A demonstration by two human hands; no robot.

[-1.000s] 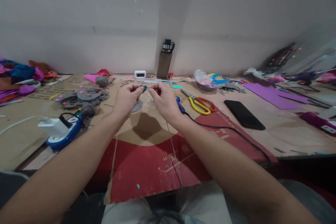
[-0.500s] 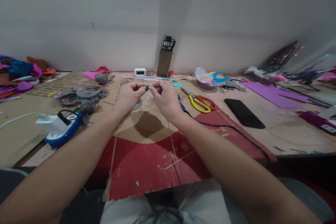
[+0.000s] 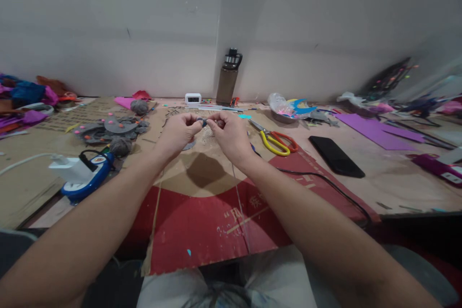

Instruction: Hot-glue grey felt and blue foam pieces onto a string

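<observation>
Above the cardboard sheet [image 3: 202, 245], both hands meet at a small dark grey piece [image 3: 204, 122], too small to tell its kind. My left hand [image 3: 178, 134] pinches its left end between thumb and fingers. My right hand [image 3: 229, 134] pinches the other end, fingertips close to the left ones. A thin grey strand of yarn [image 3: 236, 185] runs down from beneath my right hand over the red part of the cardboard. A flat grey disc [image 3: 189, 145] lies below, partly covered by my left hand.
Scissors [image 3: 274, 142] and a black phone [image 3: 335, 155] lie to the right, with a dark cable [image 3: 325, 176] nearby. Leftward are grey felt pieces with pink dots [image 3: 111, 127], yarn balls [image 3: 121, 146] and a blue power strip [image 3: 90, 185]. A bottle [image 3: 226, 82] and clock [image 3: 193, 99] stand behind.
My right hand has shifted slightly to the right, so more of the dark grey piece shows between the fingertips. My left hand stays nearly in place.
</observation>
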